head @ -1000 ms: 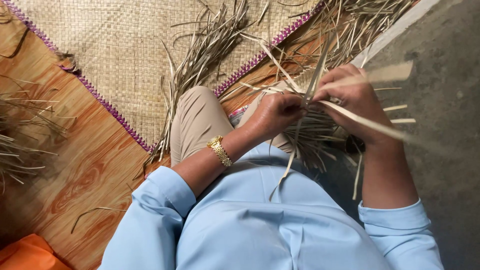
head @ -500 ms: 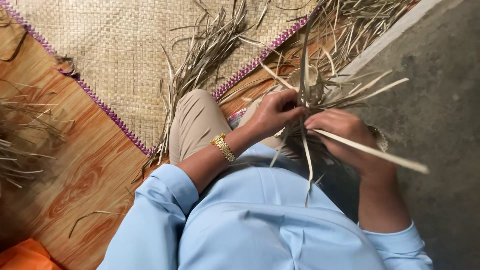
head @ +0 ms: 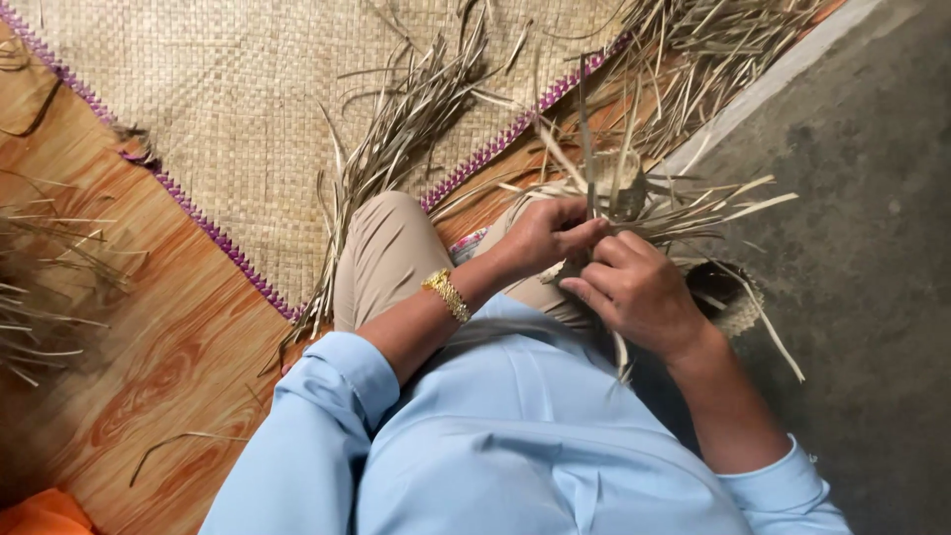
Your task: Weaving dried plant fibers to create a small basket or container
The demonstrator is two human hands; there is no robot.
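Straw-coloured strips everywhere, and I'm looking straight down at the work. Both hands sit over the lap, right at a small woven piece (head: pixel 604 203) of dried leaf strips, whose loose ends fan out toward the upper right. My left hand (head: pixel 543 236) is closed, fingers pinching one strip beside a dark upright strip (head: pixel 586 139) that stands up from the weave. The right hand (head: pixel 639 292) is curled shut just below and beside it, fingertips pressed onto the strips at the near edge of the piece; the two hands are almost touching. A gold bracelet (head: pixel 448 294) sits on the left wrist, and light blue sleeves (head: pixel 327 416) cover both forearms partway. Under the left arm I see a bent knee in tan trousers (head: pixel 381 258).

Beyond the knee lies a large woven mat (head: pixel 248 109) with a purple stitched border (head: pixel 213 233), spread on a wood-patterned floor (head: pixel 149 367). A loose bundle of dry strips (head: pixel 396 149) lies across the mat, running down to the knee. More loose strips (head: pixel 40 287) are scattered at the far left on the floor, and another heap (head: pixel 713 50) sits at the top right. Grey concrete (head: pixel 862 218) fills the right side. Just beside the right hand, a small round woven thing (head: pixel 728 297) rests on the concrete, partly hidden. An orange patch (head: pixel 40 515) shows at the bottom left corner.
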